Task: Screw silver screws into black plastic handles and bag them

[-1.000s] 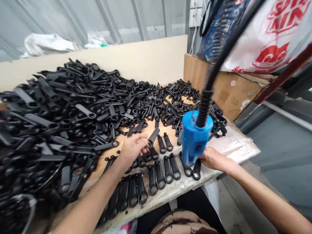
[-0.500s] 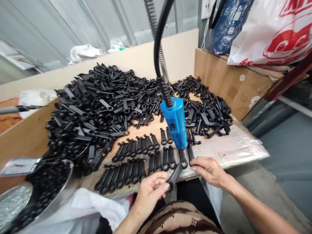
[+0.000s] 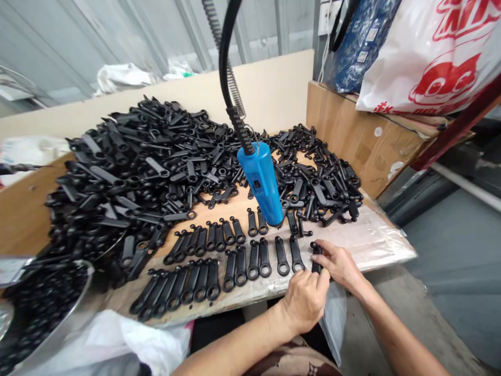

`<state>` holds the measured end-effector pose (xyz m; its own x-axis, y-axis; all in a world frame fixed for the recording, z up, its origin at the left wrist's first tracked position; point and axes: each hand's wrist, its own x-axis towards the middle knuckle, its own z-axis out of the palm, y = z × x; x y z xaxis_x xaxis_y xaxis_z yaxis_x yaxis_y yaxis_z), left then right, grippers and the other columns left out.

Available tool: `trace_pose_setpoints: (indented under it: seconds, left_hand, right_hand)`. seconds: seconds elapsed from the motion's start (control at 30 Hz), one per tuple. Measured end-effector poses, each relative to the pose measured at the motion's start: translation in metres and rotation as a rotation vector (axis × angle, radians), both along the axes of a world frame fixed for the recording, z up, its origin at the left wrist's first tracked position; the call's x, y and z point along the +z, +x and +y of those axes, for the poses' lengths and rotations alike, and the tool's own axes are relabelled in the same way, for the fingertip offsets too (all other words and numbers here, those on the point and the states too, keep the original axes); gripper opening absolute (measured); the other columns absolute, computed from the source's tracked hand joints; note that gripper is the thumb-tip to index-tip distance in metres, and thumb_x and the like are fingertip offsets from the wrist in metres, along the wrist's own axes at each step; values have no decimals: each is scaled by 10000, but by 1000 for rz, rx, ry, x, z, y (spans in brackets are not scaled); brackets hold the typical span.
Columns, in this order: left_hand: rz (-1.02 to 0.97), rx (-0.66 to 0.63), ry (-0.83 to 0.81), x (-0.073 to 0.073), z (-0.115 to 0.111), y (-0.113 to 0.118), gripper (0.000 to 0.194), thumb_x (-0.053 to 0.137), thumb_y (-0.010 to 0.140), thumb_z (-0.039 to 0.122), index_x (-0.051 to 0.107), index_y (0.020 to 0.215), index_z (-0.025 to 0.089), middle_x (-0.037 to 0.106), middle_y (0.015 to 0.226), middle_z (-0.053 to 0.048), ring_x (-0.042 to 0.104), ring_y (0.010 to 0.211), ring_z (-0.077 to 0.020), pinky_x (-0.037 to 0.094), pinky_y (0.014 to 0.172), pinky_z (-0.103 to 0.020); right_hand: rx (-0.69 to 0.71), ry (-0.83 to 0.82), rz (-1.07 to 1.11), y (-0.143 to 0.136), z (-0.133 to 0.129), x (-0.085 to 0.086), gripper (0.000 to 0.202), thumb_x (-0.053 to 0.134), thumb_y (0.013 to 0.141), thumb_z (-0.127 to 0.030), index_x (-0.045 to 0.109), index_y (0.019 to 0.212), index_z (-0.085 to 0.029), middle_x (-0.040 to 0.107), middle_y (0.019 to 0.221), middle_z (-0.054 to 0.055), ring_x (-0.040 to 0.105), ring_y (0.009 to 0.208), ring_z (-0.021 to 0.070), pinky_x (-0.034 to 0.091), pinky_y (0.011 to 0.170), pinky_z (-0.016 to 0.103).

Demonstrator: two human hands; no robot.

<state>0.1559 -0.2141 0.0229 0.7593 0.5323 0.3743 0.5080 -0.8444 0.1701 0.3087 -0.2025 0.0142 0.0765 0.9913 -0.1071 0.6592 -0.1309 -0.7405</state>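
Black ringed parts lie in rows along the table's front, among them a long row [image 3: 201, 282] at the left. At the right end of the front row, my right hand [image 3: 340, 265] pinches a black part [image 3: 317, 256] at its upper end. My left hand [image 3: 307, 300] is closed against the lower end of this same part, whose ring is hidden by the fingers. Just left of my hands lies another ringed part [image 3: 296, 253]. A blue power tool [image 3: 261, 183] hangs upright above the back row on a black cable and spring.
A large heap of black parts [image 3: 156, 151] covers the back left, with a smaller heap [image 3: 332, 183] at the back right. A metal bowl's rim [image 3: 88, 282] is at the lower left. Bags [image 3: 426, 62] sit on the wooden box [image 3: 352, 130].
My left hand has moved right, bringing its part to the row's right end beside my right hand. My right hand has left the neighbouring part. The view has shifted, and the tool appears farther left.
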Motion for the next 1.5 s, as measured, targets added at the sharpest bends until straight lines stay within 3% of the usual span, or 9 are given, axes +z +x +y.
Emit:
trace_pose_setpoints:
  seconds: [0.1,0.23,0.47,0.7,0.83,0.97,1.23,1.37,1.5]
  left_hand:
    - [37,28,18,-3,9,-4,236,420,800,161,550,994,129,558,754,-60,526,718,-191,421,633,-337]
    - [72,71,15,-5,18,-16,212,433,823,225,556,975,143,571,928,-98,512,894,-230,426,756,-390]
    - [42,124,-12,-16,21,-25,226,394,781,104,575,914,133,584,932,-98,505,938,-241,421,777,-393]
    - [44,35,-9,-9,16,-20,340,395,840,308,527,1110,148,522,1189,-105,388,1184,-279,332,947,-461]
    - [150,43,19,-7,18,-13,289,375,858,307,541,1041,157,550,1092,-92,450,1091,-250,346,908,-450]
    - [139,76,42,-9,23,-10,251,384,853,335,556,887,155,561,969,-81,480,1010,-238,367,854,-421]
    - [6,120,39,-23,25,-9,168,456,819,263,574,844,145,589,1023,-86,487,1052,-248,355,896,-447]
    - [-54,116,22,-27,26,-18,174,464,807,231,580,908,150,585,1103,-82,494,1078,-254,363,911,-456]
    - [-100,97,11,-27,27,-22,166,475,794,216,586,895,145,596,1084,-92,496,1080,-264,372,913,-450]
  right_hand:
    - [83,-53,-353,-1,19,17,271,453,836,-328,591,1041,-216,680,816,52,631,762,189,405,621,243]
    - [126,-63,-474,-6,34,29,184,458,832,-308,612,883,-219,694,793,64,651,768,204,378,590,237]
    - [131,-57,-486,-22,40,19,249,417,868,-299,592,1012,-196,699,752,69,661,737,202,378,576,236]
    - [177,106,-476,-2,48,24,252,410,861,-242,613,1006,-207,665,953,51,604,879,190,414,703,248]
    - [331,275,-546,5,63,9,280,410,837,-173,641,995,-195,652,995,66,558,917,209,427,768,284]
    - [331,313,-526,8,74,-2,317,365,870,-235,662,946,-156,669,922,114,596,856,247,460,698,317]
    - [129,442,-72,27,38,56,292,473,845,-383,638,975,-180,690,904,59,645,773,183,488,705,260]
    - [89,420,-89,34,17,78,265,476,856,-393,623,970,-205,686,811,21,623,659,143,461,630,219]
    - [157,273,-289,28,23,74,292,419,882,-388,626,929,-188,678,735,31,632,661,159,416,621,231]
